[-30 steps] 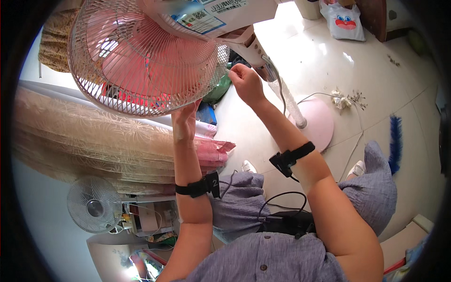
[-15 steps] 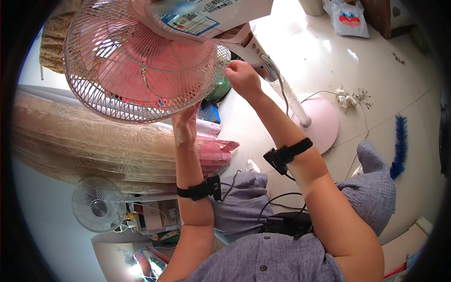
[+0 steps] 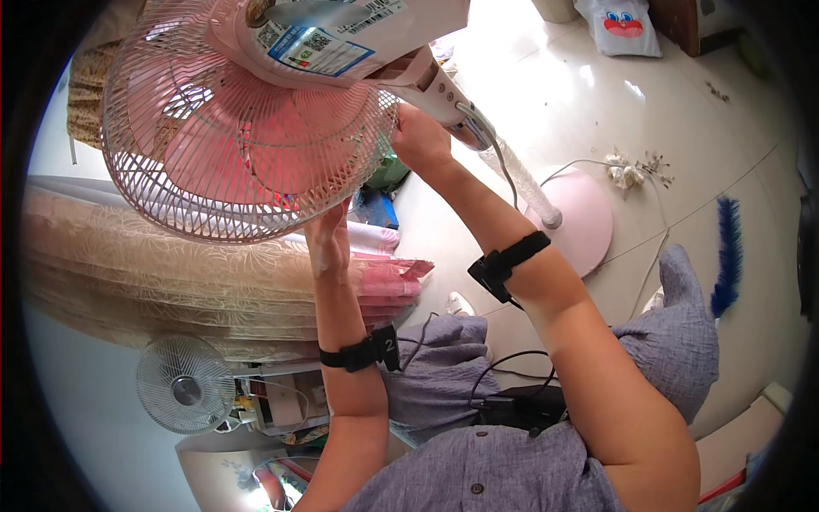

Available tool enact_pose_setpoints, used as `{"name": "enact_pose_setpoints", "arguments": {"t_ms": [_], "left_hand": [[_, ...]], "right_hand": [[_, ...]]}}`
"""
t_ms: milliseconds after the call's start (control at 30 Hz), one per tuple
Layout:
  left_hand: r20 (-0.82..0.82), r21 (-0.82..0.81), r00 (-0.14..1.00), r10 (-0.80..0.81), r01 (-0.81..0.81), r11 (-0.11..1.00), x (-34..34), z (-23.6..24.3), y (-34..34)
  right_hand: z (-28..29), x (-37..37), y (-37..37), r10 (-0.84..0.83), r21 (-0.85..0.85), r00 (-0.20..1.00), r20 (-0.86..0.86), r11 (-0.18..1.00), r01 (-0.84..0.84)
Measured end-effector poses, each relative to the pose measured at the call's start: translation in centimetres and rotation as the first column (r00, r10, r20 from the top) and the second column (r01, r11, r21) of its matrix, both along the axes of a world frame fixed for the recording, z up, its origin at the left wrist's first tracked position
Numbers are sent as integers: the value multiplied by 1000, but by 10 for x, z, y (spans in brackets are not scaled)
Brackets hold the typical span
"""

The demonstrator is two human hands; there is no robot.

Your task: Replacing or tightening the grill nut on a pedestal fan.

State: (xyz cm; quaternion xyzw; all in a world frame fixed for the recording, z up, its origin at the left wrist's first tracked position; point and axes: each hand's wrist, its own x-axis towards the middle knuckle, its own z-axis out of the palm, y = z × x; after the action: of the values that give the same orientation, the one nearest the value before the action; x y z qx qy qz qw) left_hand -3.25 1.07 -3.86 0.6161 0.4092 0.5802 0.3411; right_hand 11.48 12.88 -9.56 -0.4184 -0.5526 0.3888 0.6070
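Observation:
A standing fan with pink blades and a round wire guard [image 3: 256, 232] fills the upper left. Its pale pink motor housing [image 3: 409, 19] carries printed labels. My right hand [image 3: 422, 141] is closed at the guard's right rim, beside the neck of the fan, with the fingertips hidden by the wires. Below the guard, my left hand [image 3: 328, 239] reaches up to its lower edge. Its fingers go behind the wires, so their grip is hidden. A black strap with a small device circles each forearm.
The fan's pole [image 3: 533, 192] rises from a round pink base [image 3: 589, 224] on the tiled floor. A cord [image 3: 664, 230] trails past a blue duster [image 3: 727, 256]. Lace curtains [image 3: 213, 273] hang at left above a smaller grey fan [image 3: 185, 391]. A white bag [image 3: 621, 30] lies far right.
The fan head has tipped slightly left and down in view. My right hand has shifted left with it, staying at the guard's rim; my left hand has moved a little lower.

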Motion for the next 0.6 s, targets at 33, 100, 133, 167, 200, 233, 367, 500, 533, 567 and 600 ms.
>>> {"name": "enact_pose_setpoints", "arguments": {"t_ms": [33,100,133,167,200,233,367,500,533,567,600], "left_hand": [[8,10,1000,14,-14,1000,-3,1,-2],[13,20,999,35,-35,999,-9,3,-5],[17,6,999,34,-34,999,-7,2,-5],[20,-8,999,33,-32,999,-4,1,-4],[25,-10,999,26,-26,1000,-2,0,-3],[16,-13,999,35,-35,999,-4,1,-5],[7,16,1000,25,-25,1000,-1,3,-5],[-22,20,1000,8,-8,1000,3,5,-6],[-15,14,1000,10,-10,1000,3,6,-7],[-8,9,1000,14,-14,1000,2,7,-8],[-10,10,1000,20,-20,1000,2,7,-8]], "right_hand": [[4,-1,-4,9,-2,1000,-4,1000,-9],[13,-1,-11,41,-54,999,-26,998,-43],[6,-1,-7,35,-57,999,-22,998,-36],[0,0,-3,-1,-33,1000,-5,999,1],[-7,1,0,-38,-7,999,10,999,38],[-5,0,-1,-34,-6,999,7,999,34],[-10,-5,-6,-225,43,955,192,974,221],[-20,-14,-14,-228,-58,971,73,971,233],[-17,-12,-16,-225,-56,972,71,972,229],[-14,-9,-16,-117,-103,993,-17,988,115],[-11,-7,-17,-9,-139,994,-110,990,-7]]}}
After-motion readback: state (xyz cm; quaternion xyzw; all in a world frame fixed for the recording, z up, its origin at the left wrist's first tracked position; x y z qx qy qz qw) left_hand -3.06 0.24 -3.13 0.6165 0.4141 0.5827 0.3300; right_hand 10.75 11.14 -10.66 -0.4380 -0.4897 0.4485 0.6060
